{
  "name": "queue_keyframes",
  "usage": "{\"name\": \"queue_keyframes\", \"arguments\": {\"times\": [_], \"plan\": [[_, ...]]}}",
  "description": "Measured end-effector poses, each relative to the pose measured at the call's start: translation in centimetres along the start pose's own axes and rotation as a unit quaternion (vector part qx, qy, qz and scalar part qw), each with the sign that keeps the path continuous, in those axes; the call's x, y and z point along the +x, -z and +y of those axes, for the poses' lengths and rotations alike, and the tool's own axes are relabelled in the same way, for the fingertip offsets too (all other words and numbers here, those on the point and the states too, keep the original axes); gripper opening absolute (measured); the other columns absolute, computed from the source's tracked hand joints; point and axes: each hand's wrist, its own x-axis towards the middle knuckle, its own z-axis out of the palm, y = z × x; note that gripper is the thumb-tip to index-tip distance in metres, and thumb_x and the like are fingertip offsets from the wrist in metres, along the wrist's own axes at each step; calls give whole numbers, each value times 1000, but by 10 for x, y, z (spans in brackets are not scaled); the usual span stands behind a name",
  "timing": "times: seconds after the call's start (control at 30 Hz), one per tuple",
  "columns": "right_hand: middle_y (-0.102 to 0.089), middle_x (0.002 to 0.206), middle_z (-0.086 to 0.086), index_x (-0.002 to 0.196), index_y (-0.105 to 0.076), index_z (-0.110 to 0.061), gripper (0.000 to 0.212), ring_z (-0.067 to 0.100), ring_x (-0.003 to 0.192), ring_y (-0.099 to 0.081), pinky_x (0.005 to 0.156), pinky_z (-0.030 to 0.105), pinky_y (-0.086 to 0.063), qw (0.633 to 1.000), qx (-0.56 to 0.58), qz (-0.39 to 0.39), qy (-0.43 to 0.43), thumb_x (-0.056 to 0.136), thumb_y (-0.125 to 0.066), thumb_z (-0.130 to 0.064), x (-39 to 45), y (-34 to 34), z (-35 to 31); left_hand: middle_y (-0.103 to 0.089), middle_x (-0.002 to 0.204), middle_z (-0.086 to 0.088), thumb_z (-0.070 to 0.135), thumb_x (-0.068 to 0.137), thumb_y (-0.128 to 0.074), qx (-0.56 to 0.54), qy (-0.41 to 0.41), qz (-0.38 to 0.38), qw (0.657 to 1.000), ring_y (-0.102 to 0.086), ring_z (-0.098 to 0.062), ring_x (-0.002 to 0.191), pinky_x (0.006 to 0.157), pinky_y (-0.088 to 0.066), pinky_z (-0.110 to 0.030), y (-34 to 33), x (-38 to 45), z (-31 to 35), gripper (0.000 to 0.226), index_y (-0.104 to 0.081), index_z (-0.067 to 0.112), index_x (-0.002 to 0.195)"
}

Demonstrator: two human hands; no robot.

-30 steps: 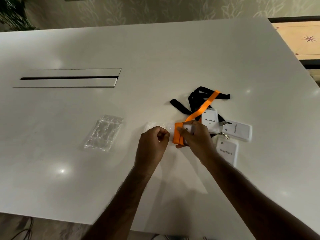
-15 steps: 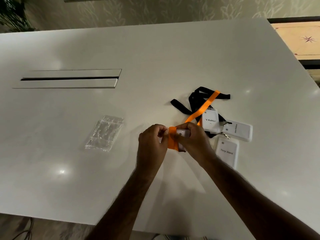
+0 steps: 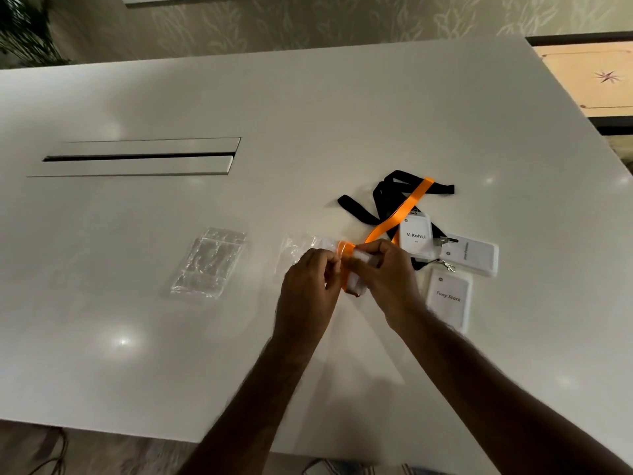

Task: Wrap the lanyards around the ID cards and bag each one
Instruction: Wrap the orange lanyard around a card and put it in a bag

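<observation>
My left hand and my right hand both grip a white ID card held just above the table. An orange lanyard is wound around the card's middle, and its free length runs up and right across a pile of black lanyards. Three more white ID cards lie to the right: one reading V.Kohli, one lying sideways, one reading Tony Stark. A clear bag lies just beyond my left hand.
A stack of clear plastic bags lies on the white table to the left of my hands. A long cable slot is set into the table at the far left. A wooden game board stands past the table's right edge.
My left hand has closed in on the card. The card has turned between both hands, and the orange band now sits around its middle, with a shorter free length.
</observation>
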Motion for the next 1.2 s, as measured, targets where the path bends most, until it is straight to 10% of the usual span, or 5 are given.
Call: {"name": "queue_keyframes", "arguments": {"times": [0.27,1.2], "plan": [[-74,78,3,89,-70,-14,20,3,61,-71,54,20,-56,1000,5,-11,0,84,-89,-13,-4,-3,0,-71,95,-9,15,98,-72,52,-54,-16,997,-68,-23,77,68,-59,-36,2,2,4,11,-72,6,103],[-82,95,9,104,-74,-8,14,27,89,-80,81,45,-65,996,61,-61,17,92,-81,-12,2,5,-7,-65,114,-5,20,96,-71,76,-133,20,988,-59,-24,106,92,-50,-36,12,-2,-18,18,-71,12,112]]}}
